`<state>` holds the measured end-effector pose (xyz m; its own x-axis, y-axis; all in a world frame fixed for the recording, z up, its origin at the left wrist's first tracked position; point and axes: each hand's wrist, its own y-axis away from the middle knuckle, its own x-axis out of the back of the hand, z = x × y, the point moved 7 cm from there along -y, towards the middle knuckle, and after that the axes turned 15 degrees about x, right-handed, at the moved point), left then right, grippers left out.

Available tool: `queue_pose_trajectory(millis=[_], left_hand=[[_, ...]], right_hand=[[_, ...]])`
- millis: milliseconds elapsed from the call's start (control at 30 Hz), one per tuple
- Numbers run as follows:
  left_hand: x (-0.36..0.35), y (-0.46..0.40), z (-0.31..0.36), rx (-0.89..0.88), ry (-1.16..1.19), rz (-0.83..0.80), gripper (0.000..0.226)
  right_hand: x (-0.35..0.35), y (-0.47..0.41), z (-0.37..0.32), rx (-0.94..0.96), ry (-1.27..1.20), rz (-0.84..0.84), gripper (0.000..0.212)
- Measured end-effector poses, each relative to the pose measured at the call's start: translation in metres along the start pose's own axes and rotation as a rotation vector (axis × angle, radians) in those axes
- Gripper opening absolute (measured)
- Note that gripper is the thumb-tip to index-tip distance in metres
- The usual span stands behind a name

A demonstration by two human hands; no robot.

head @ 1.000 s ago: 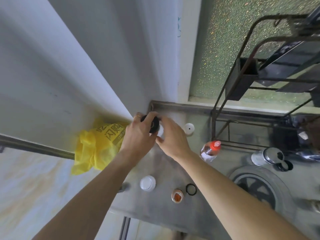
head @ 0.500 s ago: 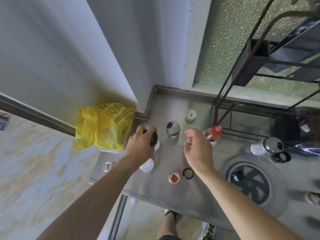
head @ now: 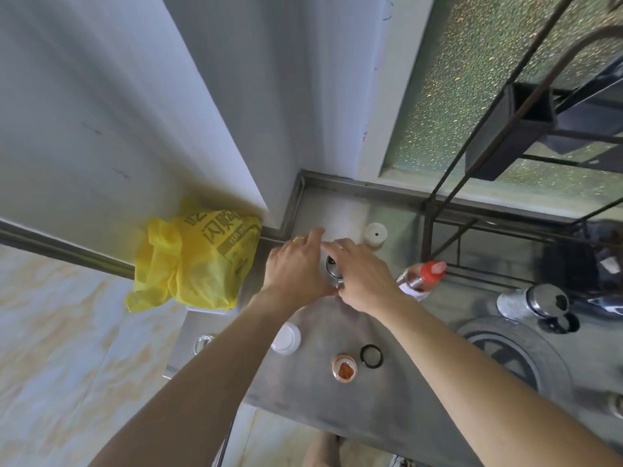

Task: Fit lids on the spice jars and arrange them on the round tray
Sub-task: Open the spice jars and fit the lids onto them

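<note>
A: Where's the jar being worked on?
B: The steel-capped jar [head: 333,268] stands between both hands, at 12 o'clock from the open chilli jar [head: 344,368].
A: Grips?
B: Left hand [head: 294,268] and right hand [head: 364,278] close around it; exact finger contact, I cannot tell.
A: Others?
B: White-lidded jar [head: 285,338] at 9 o'clock of the chilli jar, black ring [head: 371,356] just beside it at 2 o'clock.

Bare forearms, no sleeves, gold ring [head: 298,240] on left hand [head: 296,267]
</note>
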<state>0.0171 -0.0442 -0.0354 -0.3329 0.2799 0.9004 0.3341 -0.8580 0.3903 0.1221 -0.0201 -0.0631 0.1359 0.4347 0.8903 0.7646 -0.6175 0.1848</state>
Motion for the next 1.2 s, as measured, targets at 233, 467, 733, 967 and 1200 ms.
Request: queue_pose_trajectory(millis=[233,467,733,967,1200], left_hand=[[0.003,-0.009,0.005,-0.079,0.079,0.059,0.073],[0.026,-0.004,0.012,-0.118,0.261,0.245,0.046],[0.030,-0.001,0.018,-0.099,0.194,0.137,0.051],[0.026,0.013,-0.051,0.046,-0.006,0.072,0.087],[0.015,0.019,-0.045,-0.153,0.038,0.052,0.054]], right_hand=[[0.054,0.011,-0.001,-0.017,-0.067,0.244,0.050],[0.105,0.016,0.004,-0.148,0.063,0.346,0.057],[0.095,0.014,-0.009,-0.081,0.036,0.235,0.045],[0.038,0.026,-0.009,-0.158,0.119,0.091,0.038],[0.006,0.029,-0.006,-0.171,0.166,0.032,0.038]])
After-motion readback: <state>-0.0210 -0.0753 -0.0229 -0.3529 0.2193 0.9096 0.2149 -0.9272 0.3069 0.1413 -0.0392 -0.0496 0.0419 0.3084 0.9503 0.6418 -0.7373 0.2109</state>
